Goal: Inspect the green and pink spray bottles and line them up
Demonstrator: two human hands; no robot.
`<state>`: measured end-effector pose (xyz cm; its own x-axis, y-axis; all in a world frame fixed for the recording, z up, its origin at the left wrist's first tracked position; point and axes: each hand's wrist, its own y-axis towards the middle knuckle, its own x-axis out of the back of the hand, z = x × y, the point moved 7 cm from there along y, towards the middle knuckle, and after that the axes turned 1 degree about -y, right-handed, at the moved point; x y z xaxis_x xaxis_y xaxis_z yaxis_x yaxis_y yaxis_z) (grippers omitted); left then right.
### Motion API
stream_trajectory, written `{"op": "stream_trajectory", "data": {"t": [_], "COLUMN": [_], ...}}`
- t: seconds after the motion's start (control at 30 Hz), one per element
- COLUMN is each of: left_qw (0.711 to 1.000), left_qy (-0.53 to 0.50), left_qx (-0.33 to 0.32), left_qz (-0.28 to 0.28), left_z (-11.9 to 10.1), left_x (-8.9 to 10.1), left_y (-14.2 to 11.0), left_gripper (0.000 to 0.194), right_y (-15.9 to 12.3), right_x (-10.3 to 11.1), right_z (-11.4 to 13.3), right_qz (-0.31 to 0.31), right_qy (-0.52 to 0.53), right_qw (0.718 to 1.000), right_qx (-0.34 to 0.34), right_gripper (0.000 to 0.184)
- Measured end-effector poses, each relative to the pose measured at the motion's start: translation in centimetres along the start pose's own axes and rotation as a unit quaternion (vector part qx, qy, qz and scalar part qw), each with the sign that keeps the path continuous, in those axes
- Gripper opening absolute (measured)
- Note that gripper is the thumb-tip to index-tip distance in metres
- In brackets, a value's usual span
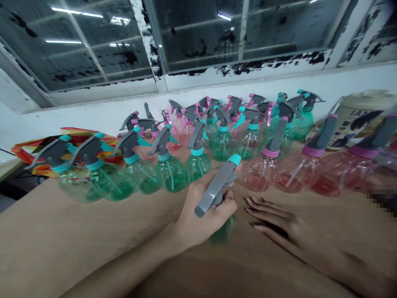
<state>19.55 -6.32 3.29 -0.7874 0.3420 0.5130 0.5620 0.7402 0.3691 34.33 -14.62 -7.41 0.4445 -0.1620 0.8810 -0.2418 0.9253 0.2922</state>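
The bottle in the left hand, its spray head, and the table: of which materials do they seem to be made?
Bottle: probably plastic, tinted green; the part below the left hand looks translucent, though blurred.
Spray head: likely hard plastic, smooth and slightly glossy; its grey top catches light.
Table: perhaps wood or laminate, mostly matt; it is tan without sharp reflections, so uncertain.

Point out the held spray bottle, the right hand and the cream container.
Held spray bottle (214, 188): head view, grey top of its sprayer.
Right hand (294, 230): head view, back of the hand.
Cream container (356, 115): head view, printed side.
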Motion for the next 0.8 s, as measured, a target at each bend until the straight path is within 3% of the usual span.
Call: {"op": "stream_trajectory", "data": {"t": [0.2, 0.43, 0.67, 0.8], "left_qw": [1.0, 0.995, 0.988, 0.995], "left_qy": [-0.012, -0.074, -0.149, -0.084], "left_qx": [0.004, 0.007, 0.013, -0.004], "left_qz": [0.026, 0.064, 0.049, 0.06], "left_z": [0.07, -0.13, -0.24, -0.19], "left_x": [-0.04, -0.01, 0.26, 0.16], "left_y": [-0.1, 0.15, 0.12, 0.18], "left_gripper": [0.012, 0.014, 0.008, 0.015], "right_y": [0.13, -0.09, -0.19, -0.2], "right_x": [0.23, -0.17, -0.41, -0.51], "right_z": [0.21, 0.01, -0.1, -0.11], "right_qz": [-0.007, 0.0, 0.01, 0.014], "right_qy": [0.013, -0.014, -0.029, -0.025], "right_qw": [1.0, 1.0, 1.0, 1.0], "right_qx": [0.001, 0.004, 0.005, -0.002], "right_gripper": [0.04, 0.038, 0.039, 0.04]}}
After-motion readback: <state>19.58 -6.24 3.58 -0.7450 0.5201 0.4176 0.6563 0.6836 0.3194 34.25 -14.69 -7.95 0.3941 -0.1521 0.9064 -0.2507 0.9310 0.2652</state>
